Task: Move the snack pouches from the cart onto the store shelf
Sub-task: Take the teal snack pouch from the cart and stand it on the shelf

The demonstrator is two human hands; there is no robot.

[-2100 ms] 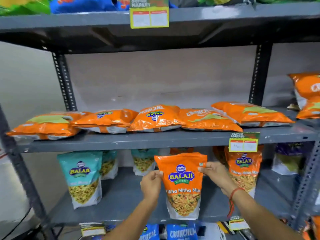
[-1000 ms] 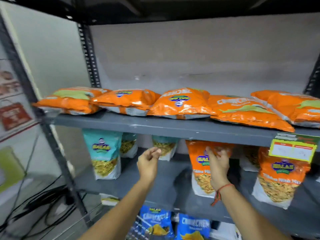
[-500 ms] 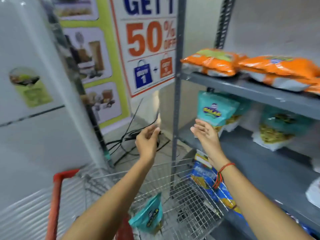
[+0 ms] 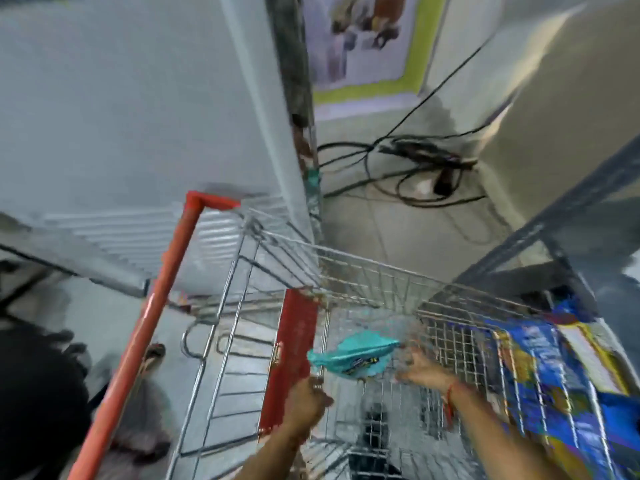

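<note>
I look down into a wire shopping cart (image 4: 363, 265) with a red-orange handle (image 4: 156, 306). A teal snack pouch (image 4: 353, 355) lies inside the basket. Both my arms reach down into the cart. My left hand (image 4: 304, 407) is just below and left of the pouch, near the red flap of the cart, its fingers curled. Just right of the pouch is my right hand (image 4: 419, 372), with a red thread on its wrist and its fingers spread. The frame is blurred, so contact with the pouch is unclear. Only a corner of the grey store shelf (image 4: 554, 244) shows at right.
Blue snack bags (image 4: 554, 382) show through the cart's right wire wall on the low shelf. Black cables (image 4: 415, 161) lie tangled on the floor ahead. A white appliance (image 4: 138, 98) stands at left. Someone's sandalled foot (image 4: 152, 355) is beside the cart.
My view swung from the shelf left and down to the cart. The orange pouch was left standing on the lower shelf, and both empty hands dropped into the basket toward the teal pouch.
</note>
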